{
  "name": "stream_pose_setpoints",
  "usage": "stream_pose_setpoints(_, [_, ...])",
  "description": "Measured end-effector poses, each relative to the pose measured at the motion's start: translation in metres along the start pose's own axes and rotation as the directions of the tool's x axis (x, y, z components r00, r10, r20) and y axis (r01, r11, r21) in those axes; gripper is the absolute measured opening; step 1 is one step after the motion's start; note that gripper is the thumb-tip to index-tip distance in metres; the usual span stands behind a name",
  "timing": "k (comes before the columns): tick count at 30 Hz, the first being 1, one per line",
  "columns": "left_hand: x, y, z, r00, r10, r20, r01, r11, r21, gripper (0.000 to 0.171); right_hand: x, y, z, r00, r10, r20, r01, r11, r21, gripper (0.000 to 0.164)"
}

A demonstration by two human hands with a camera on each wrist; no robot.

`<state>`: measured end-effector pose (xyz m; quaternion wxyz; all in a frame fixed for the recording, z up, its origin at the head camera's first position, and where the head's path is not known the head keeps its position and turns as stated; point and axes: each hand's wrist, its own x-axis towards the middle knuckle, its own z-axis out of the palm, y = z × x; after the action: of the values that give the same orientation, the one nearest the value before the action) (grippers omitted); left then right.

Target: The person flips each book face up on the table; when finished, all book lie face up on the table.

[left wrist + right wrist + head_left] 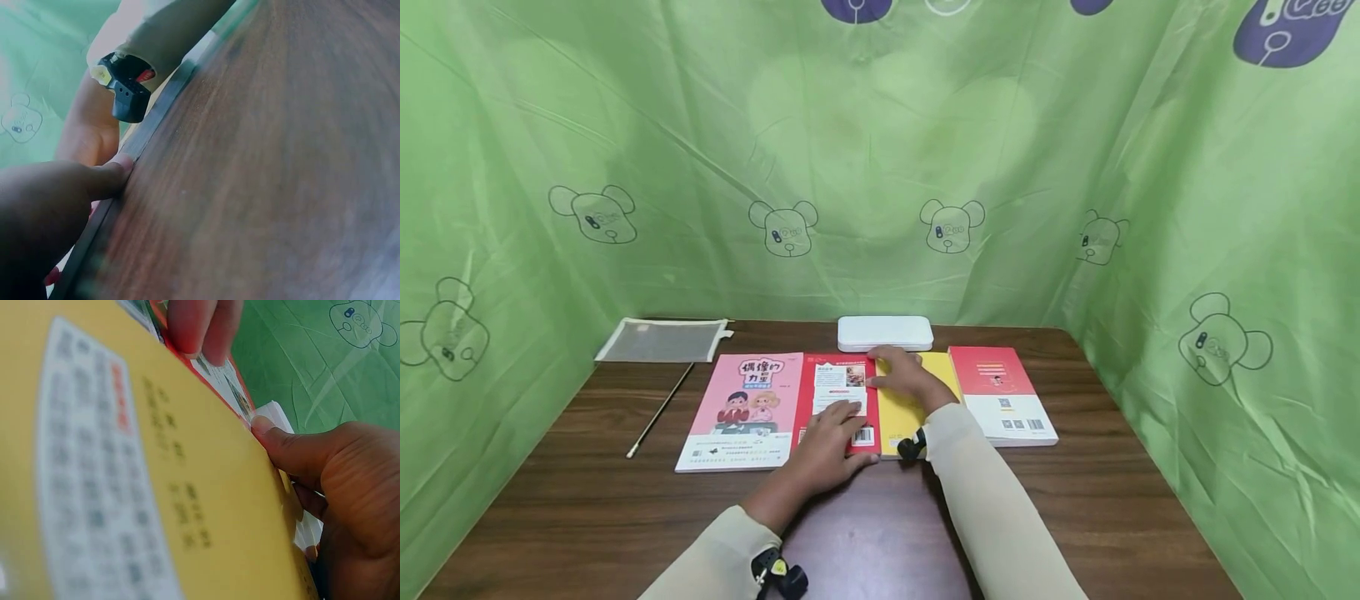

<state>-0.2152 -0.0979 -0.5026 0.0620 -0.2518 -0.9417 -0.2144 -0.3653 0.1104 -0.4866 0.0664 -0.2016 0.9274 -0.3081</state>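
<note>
A red book [872,408] lies flat between a pink book [741,412] and a yellow book [936,371]. My left hand [826,450] rests on the red book with fingers extended over its cover; the thumb is at the near edge, as the left wrist view also shows. My right hand [913,379] reaches over the yellow book to the far right corner of the red one. In the right wrist view its thumb [265,428] touches the border between the red and yellow covers, while its other fingers are partly hidden past the far edge.
Right of the yellow book lies a red and white book [1003,396]. A white case [884,333] stands behind the row. At the left are a mesh zip pouch [662,342] and a thin rod [658,411]. Green cloth [865,275] encloses the wooden table [572,492].
</note>
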Motion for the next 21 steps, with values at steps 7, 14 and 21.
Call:
stream_pose_setpoints(7, [-0.001,-0.001,0.001,0.999,-0.042,0.025,0.041,0.999,0.036,0.076,0.002,-0.003,-0.001,1.0,0.023,0.022,-0.022,0.999,-0.029,0.056])
stream_pose_setpoints(14, [0.001,0.001,0.001,1.0,-0.005,-0.005,0.005,0.999,0.034,0.072,0.001,-0.006,-0.004,1.0,-0.003,0.02,0.004,0.998,-0.064,0.051])
stream_pose_setpoints(21, [0.0,0.002,0.001,1.0,0.008,-0.011,-0.007,0.997,0.077,0.067,0.002,-0.011,-0.004,1.0,-0.016,0.019,0.017,0.999,-0.046,0.049])
